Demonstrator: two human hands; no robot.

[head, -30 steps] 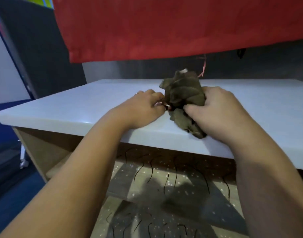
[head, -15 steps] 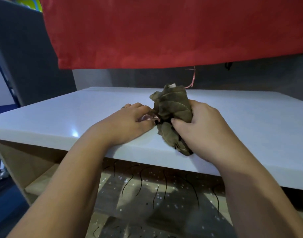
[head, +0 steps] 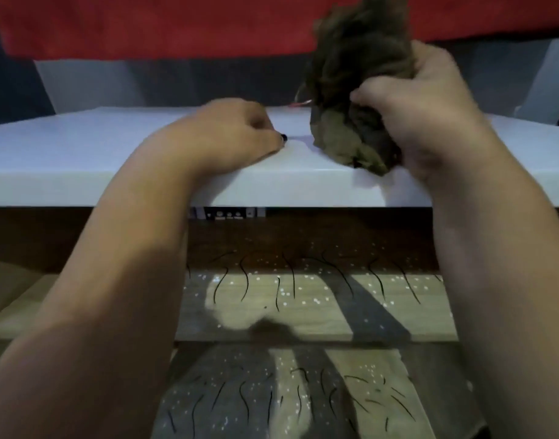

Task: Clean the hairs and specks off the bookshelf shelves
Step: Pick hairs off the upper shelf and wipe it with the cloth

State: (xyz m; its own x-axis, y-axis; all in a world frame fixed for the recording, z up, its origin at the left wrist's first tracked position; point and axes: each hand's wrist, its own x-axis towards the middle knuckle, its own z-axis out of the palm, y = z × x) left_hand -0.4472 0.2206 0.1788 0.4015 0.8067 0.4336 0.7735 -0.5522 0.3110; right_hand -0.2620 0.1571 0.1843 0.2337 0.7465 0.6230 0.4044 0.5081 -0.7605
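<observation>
The right hand [head: 426, 122] has its fingers clamped round a bunched cloth [head: 354, 99], lifted so only its lower end touches the white top [head: 145, 147]. The left hand [head: 230, 134] rests curled on that top, fingers closed on nothing I can make out. Wiping has not begun, I judge — the cloth must next drop to the upper shelf [head: 303, 312]. Two shelves show, the lower shelf [head: 303, 400] nearer, both strewn with hairs and specks — too many to count.
</observation>
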